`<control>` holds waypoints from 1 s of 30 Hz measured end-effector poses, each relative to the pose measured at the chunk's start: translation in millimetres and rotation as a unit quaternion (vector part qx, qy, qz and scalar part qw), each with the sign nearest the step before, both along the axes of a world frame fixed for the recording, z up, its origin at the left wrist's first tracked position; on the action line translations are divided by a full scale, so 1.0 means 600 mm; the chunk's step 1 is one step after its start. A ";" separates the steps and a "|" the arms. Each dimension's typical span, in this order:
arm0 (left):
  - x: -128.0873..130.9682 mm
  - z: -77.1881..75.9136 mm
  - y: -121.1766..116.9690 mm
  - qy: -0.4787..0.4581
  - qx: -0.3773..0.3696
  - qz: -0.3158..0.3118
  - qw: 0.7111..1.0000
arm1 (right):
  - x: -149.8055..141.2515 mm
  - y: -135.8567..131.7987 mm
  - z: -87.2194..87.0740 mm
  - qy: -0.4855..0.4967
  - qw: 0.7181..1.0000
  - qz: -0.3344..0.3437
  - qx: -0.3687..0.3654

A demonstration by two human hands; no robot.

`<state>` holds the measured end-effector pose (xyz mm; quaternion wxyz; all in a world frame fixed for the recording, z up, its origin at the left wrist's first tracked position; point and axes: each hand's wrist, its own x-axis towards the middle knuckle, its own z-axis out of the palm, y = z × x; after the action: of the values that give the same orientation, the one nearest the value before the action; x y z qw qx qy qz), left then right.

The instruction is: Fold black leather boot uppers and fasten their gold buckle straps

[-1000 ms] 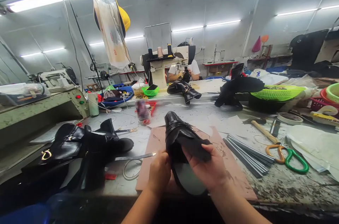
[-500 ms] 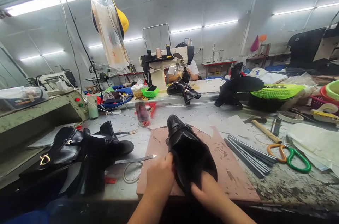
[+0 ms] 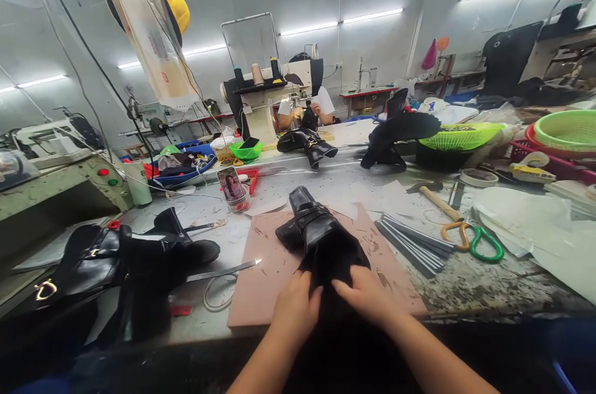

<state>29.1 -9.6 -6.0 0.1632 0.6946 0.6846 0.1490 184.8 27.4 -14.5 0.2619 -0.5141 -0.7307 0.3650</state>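
A black leather boot upper [image 3: 317, 236] lies on a pinkish cutting board [image 3: 267, 264] at the front of the bench, its toe pointing away from me. My left hand [image 3: 295, 313] and my right hand [image 3: 364, 298] both press and grip the near end of its shaft, fingers curled over the leather. The near end of the boot drops over the bench edge and is lost in shadow.
Black boots [image 3: 135, 267] are piled at the left. A metal blade [image 3: 223, 272] lies beside the board. Grey strips [image 3: 412, 245], scissors [image 3: 475, 240], a hammer [image 3: 435, 198] and green baskets [image 3: 459, 133] sit right. A person works at a sewing machine [image 3: 265, 102] behind.
The boot was turned over, hiding its pale inner side, and pulled toward me. Both hands slid to the shaft's near end. The view shifted, so everything sits lower left.
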 end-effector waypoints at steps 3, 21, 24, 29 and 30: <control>-0.012 -0.003 0.007 -0.037 -0.025 -0.021 0.999 | 0.031 0.013 -0.002 -0.041 0.999 -0.013 -0.007; -0.003 -0.011 0.019 0.020 -0.016 -0.044 0.999 | 0.052 -0.002 -0.011 -0.100 0.995 0.022 0.013; -0.002 -0.015 0.019 0.035 0.009 -0.054 0.998 | 0.049 -0.004 -0.013 -0.111 0.993 0.012 0.022; -0.004 -0.040 0.001 0.091 0.121 -0.071 0.986 | 0.041 -0.014 -0.020 -0.149 0.988 -0.017 0.041; -0.007 -0.045 -0.006 0.114 0.195 -0.082 0.971 | 0.039 -0.017 -0.021 -0.160 0.986 -0.028 0.049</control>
<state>25.1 -12.9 -33.1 -0.0428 0.7795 0.5970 0.1849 208.4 17.4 -27.2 0.1768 -0.5729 -0.7653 0.2343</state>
